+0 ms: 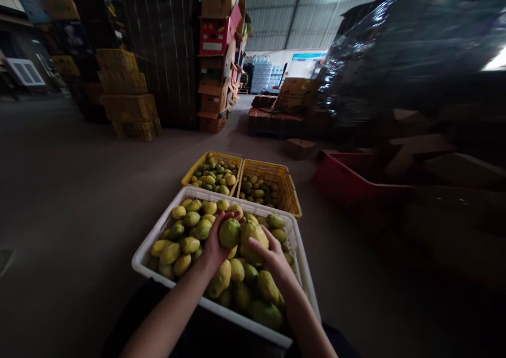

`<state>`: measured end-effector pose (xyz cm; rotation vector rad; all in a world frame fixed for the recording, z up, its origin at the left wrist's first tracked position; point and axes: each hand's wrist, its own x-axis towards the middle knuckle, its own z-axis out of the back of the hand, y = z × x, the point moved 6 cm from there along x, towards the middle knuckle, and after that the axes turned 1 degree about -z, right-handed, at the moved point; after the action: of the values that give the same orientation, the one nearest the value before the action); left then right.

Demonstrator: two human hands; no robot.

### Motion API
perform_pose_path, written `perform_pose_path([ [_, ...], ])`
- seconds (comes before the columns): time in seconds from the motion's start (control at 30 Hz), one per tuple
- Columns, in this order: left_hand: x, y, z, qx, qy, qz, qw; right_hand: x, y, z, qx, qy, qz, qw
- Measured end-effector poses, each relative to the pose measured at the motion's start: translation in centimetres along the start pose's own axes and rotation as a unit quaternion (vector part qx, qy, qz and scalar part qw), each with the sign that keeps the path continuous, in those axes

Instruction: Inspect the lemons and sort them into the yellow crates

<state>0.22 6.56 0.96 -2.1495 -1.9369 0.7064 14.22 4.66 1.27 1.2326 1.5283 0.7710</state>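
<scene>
Above a white crate (158, 226) full of green and yellow papayas (191, 219), both my hands hold fruit. My left hand (214, 244) is closed round a small, mostly green papaya (230, 233), palm turned inward. A larger, lumpy yellow papaya (253, 240) sits in my right hand (275, 255), with the thumb across its near side. The two fruits are side by side, close together. Some of the left fingers are hidden behind the green papaya, and most right fingers are behind the yellow one.
Beyond the white crate stand a left yellow crate (187, 179) and a right yellow crate (291, 195), both with smaller-looking fruit. A red bin (336, 179) and loose cardboard lie to the right. Stacked yellow crates (128, 107) and cardboard boxes (211, 102) rise farther back.
</scene>
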Motion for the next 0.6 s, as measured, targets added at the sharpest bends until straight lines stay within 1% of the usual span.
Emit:
perform_pose_path([
  [0.07,0.0,-0.4,-0.3,0.021,0.031,-0.009,0.999,-0.3,-0.4,0.0,-0.016,0.012,0.013,1.0],
  [0.17,-0.3,-1.1,-1.4,0.055,0.097,-0.024,0.994,-0.7,-0.6,-0.3,-0.037,0.037,0.031,0.998],
  [0.27,-0.5,-1.6,-2.3,0.088,0.133,-0.032,0.987,-1.0,-0.2,-0.8,-0.047,0.056,0.039,0.997],
  [0.37,-0.3,-1.9,-2.5,0.107,0.131,-0.039,0.985,-1.4,0.5,-1.5,-0.05,0.081,0.043,0.995],
  [0.47,-0.1,-2.1,-2.1,0.123,0.105,-0.046,0.986,-2.0,1.4,-2.4,-0.052,0.107,0.064,0.991],
  [0.53,-0.1,-2.2,-1.9,0.139,0.091,-0.042,0.985,-2.2,1.7,-2.8,-0.055,0.114,0.073,0.989],
  [0.6,-0.3,-2.3,-1.8,0.148,0.096,-0.037,0.984,-2.2,1.6,-3.0,-0.061,0.117,0.072,0.989],
])
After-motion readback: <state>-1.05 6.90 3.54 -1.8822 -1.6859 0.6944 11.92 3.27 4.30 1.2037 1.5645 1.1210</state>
